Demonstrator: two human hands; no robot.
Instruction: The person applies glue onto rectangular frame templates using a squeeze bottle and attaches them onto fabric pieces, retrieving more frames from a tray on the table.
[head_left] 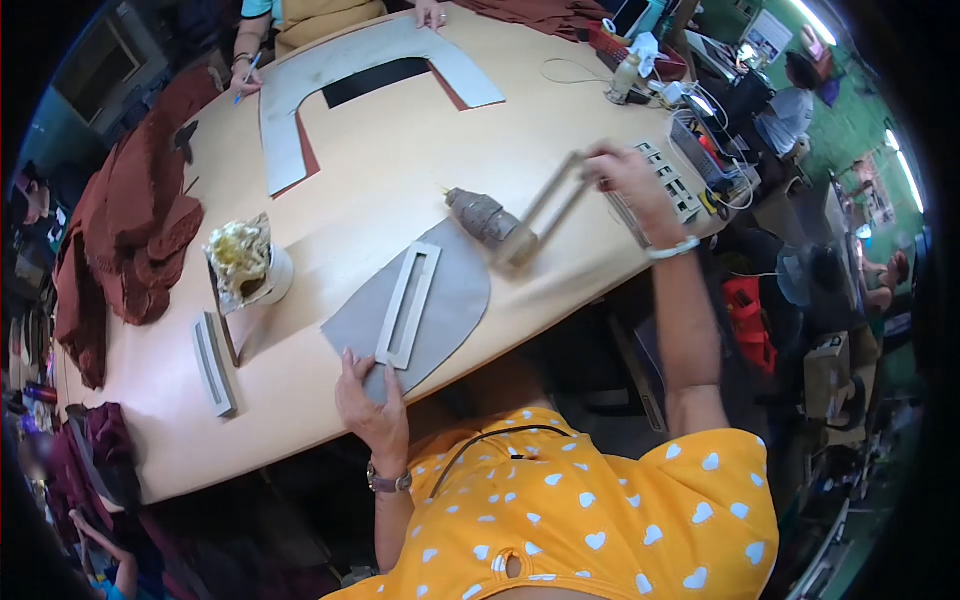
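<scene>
My left hand (372,402) rests at the near edge of a grey curved piece (455,285), its fingers apart beside the lower end of a pale slotted frame (408,305) that lies on the piece. My right hand (630,180) is raised over the right part of the table, its fingers closed on a long slotted frame (560,198), blurred by motion. That frame's lower end overlaps a brownish wrapped bundle (482,216) in this view. Left of the grey piece stands a white tub (277,280) with a yellowish lumpy mass (240,255) at its top.
Another slotted frame (213,365) lies at the left of the table (340,240). Across from me, a person (320,18) touches a large U-shaped template (300,85) and holds a pen. Brown fabric (135,220) is heaped at left; baskets (700,145) and cables sit at right.
</scene>
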